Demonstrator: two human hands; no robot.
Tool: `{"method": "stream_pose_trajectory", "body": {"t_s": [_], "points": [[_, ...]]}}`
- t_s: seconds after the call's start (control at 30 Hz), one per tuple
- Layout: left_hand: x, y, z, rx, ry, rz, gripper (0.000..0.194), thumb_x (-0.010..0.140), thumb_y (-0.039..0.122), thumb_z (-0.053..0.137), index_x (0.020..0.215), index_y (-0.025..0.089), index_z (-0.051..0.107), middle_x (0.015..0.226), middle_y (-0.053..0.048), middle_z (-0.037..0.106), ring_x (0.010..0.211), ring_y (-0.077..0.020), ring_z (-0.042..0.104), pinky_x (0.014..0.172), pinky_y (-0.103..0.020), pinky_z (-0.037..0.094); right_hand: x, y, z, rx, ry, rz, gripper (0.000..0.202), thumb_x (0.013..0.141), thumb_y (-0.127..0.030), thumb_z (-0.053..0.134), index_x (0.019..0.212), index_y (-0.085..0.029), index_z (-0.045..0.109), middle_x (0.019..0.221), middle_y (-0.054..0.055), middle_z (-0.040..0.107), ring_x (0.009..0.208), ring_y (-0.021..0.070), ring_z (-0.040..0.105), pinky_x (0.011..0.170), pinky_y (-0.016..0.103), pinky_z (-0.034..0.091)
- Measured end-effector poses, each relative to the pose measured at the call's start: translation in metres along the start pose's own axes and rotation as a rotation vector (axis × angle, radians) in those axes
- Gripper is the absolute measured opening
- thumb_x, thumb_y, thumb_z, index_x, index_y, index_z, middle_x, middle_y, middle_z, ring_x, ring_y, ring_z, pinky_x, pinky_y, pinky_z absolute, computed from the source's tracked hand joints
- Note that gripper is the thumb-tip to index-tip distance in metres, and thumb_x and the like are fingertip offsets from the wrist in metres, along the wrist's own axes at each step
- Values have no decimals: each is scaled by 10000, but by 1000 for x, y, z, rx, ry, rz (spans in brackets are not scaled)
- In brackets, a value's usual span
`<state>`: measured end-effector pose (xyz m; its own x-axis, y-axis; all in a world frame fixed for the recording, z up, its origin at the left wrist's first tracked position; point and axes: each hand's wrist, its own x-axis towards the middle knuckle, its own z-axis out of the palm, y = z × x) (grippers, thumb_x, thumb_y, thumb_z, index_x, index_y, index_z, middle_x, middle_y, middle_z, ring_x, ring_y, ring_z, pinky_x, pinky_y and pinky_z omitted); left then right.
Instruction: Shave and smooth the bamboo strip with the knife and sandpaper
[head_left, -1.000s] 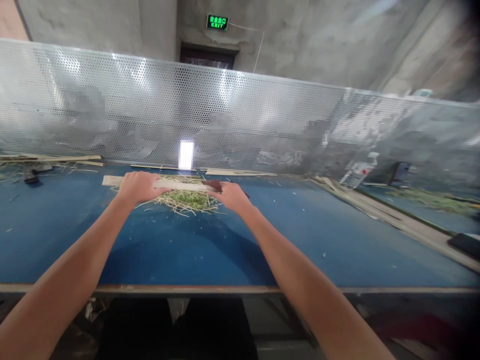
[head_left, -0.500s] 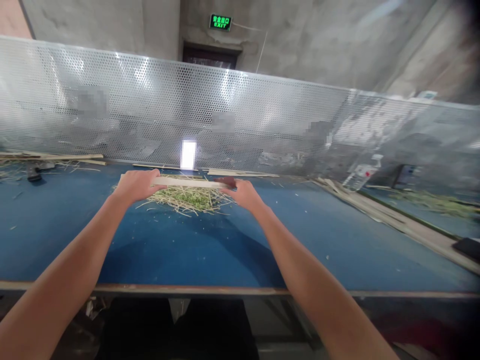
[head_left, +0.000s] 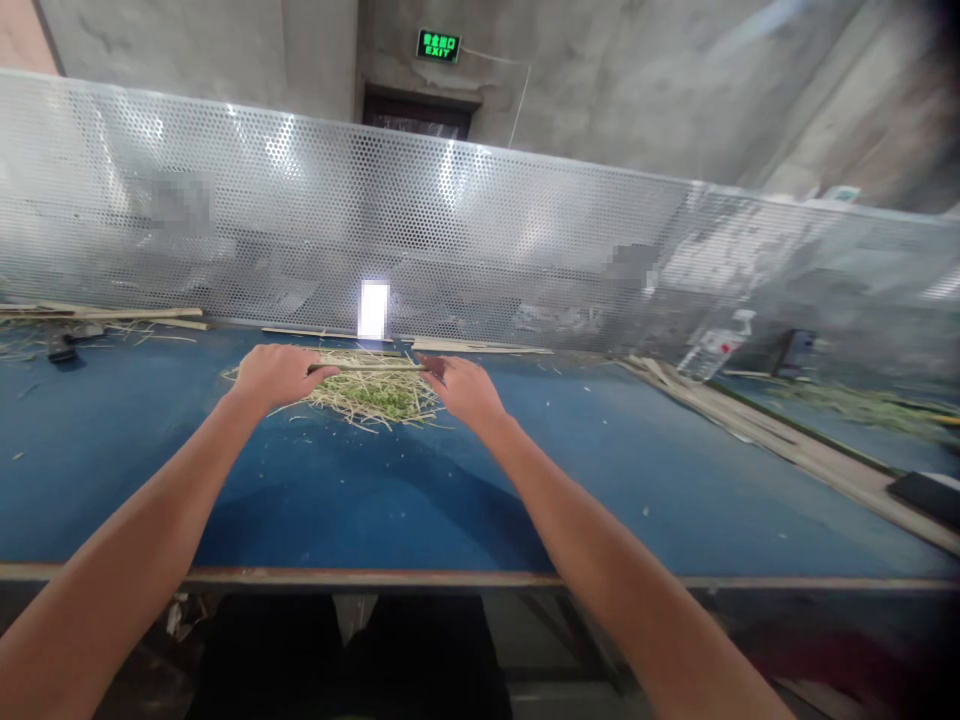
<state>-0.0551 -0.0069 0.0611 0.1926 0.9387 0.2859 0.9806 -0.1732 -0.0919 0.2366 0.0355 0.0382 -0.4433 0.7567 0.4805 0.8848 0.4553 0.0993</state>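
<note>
My left hand (head_left: 271, 376) is closed around one end of a narrow bamboo strip (head_left: 375, 368), with a dark bit showing by the thumb. At the strip's other end, the fingers of my right hand (head_left: 471, 388) are closed too. A dark brown piece (head_left: 429, 361) shows at the right fingertips; its kind cannot be made out. Level between both hands, the strip appears edge-on as a thin greenish line. Behind and below it lies a loose heap of pale and green shavings (head_left: 379, 400) on the blue tabletop (head_left: 360, 500).
A perforated metal screen (head_left: 300, 220) stands along the table's back edge. Flat strips (head_left: 480, 347) lie at its foot. To the left is a dark tool (head_left: 62, 345) by more strips. On the right are a clear bottle (head_left: 716, 348), long strips (head_left: 750, 430) and a dark flat object (head_left: 926, 495).
The strip between my hands showed a broad pale face before and now shows a thin greenish edge. My right hand has shifted left, closer to my left hand.
</note>
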Motion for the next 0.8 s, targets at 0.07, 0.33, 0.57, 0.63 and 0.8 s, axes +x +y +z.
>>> {"method": "stream_pose_trajectory", "body": {"t_s": [0.07, 0.33, 0.57, 0.63, 0.8], "points": [[0, 8, 2, -6, 15, 9, 680, 892, 704, 222, 822, 204, 677, 712, -106, 648, 645, -261, 611, 594, -352, 425, 1, -20, 5, 18, 7, -37, 453, 998, -413, 404, 1249, -117, 637, 1149, 149, 691, 1082, 284, 613, 926, 388, 460], [1, 8, 0, 25, 46, -4, 709, 868, 747, 215, 918, 229, 697, 799, -115, 684, 721, -276, 630, 628, -354, 438, 4, -40, 10, 119, 83, -226, 404, 980, -249, 417, 1362, -237, 551, 1286, 56, 637, 1178, 247, 569, 1008, 429, 439], [0, -18, -1, 31, 60, -66, 753, 853, 766, 213, 940, 196, 697, 714, -115, 671, 637, -260, 614, 567, -325, 411, -2, 22, 7, 140, 125, -43, 376, 967, -268, 427, 1299, -243, 603, 1254, 34, 656, 1166, 243, 581, 994, 431, 462], [0, -23, 1, 34, 80, -85, 751, 851, 769, 209, 931, 202, 695, 721, -114, 681, 634, -254, 611, 554, -315, 402, -3, 32, 8, 139, 151, 38, 383, 974, -286, 406, 1300, -237, 602, 1248, 51, 657, 1140, 260, 594, 946, 443, 493], [1, -26, 6, 31, 58, -101, 747, 850, 771, 181, 909, 229, 692, 756, -101, 696, 670, -257, 625, 587, -321, 414, 0, 27, 16, 146, 187, 102, 431, 996, -287, 340, 1364, -191, 543, 1270, 122, 634, 1127, 294, 599, 873, 467, 524]]}}
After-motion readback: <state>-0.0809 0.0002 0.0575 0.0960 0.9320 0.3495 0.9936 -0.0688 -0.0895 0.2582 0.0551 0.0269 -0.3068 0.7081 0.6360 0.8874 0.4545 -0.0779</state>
